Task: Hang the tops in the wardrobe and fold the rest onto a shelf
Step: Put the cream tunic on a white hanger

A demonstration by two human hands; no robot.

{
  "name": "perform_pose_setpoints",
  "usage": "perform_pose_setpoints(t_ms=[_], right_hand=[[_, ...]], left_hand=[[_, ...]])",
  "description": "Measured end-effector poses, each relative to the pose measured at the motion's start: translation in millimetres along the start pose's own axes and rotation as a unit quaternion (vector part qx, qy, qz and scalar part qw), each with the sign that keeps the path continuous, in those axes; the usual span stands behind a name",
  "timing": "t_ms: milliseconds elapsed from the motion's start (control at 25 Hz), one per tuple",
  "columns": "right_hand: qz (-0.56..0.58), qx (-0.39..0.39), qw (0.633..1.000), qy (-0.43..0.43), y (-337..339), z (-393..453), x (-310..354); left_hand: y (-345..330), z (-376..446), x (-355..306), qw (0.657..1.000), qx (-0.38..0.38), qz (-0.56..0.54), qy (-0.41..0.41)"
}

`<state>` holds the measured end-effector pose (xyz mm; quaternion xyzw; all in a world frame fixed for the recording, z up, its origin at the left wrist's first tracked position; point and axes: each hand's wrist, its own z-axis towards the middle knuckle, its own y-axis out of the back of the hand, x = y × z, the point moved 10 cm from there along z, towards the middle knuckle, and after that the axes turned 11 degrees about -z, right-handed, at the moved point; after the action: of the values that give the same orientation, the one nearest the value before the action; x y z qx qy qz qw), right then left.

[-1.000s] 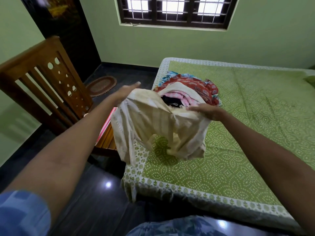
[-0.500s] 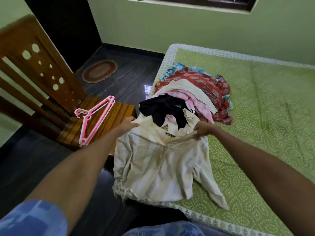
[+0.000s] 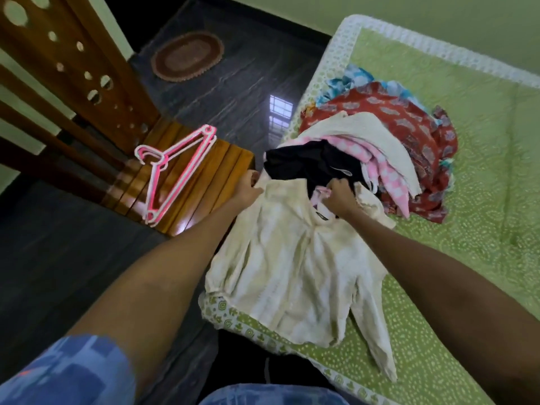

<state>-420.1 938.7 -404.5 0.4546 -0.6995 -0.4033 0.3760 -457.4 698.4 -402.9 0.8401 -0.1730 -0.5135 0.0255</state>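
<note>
On the bed (image 3: 482, 176), hands (image 3: 340, 197) pinch cream shirt (image 3: 292, 258).

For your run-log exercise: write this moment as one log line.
step: spread shirt on bed | left hand: holds shoulder | right hand: holds collar | hangers: untouched on chair

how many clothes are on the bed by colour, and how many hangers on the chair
cream: 2, the cream shirt both hands hold flat, and a cream garment in the pile
black: 1
pink checked: 1
red patterned: 1
blue patterned: 1
pink hangers: at least 2, stacked
total: 6 garments showing, more may be hidden
</note>
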Motion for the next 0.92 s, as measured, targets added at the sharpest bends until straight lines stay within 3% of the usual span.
perform_pose_setpoints(t_ms=[80, 280, 520, 720, 920], right_hand=[[-0.005, 0.044, 0.998, 0.041, -26, 22, 63], [-0.002, 0.117, 0.974, 0.194, -94, 65, 248], [-0.030, 0.163, 0.928, 0.333, -195, 104, 396], [-0.076, 0.166, 0.910, 0.373, -240, 125, 435], [-0.064, 0.153, 0.910, 0.380, -246, 131, 439]], left_hand=[[40, 12, 20, 0.999, -0.029, -0.004, 0.021], [188, 42, 100, 0.981, -0.187, -0.033, 0.027], [309, 87, 218, 0.943, -0.291, 0.040, 0.155], [319, 117, 257, 0.939, -0.290, 0.078, 0.168], [315, 113, 248, 0.931, -0.332, 0.125, 0.085]])
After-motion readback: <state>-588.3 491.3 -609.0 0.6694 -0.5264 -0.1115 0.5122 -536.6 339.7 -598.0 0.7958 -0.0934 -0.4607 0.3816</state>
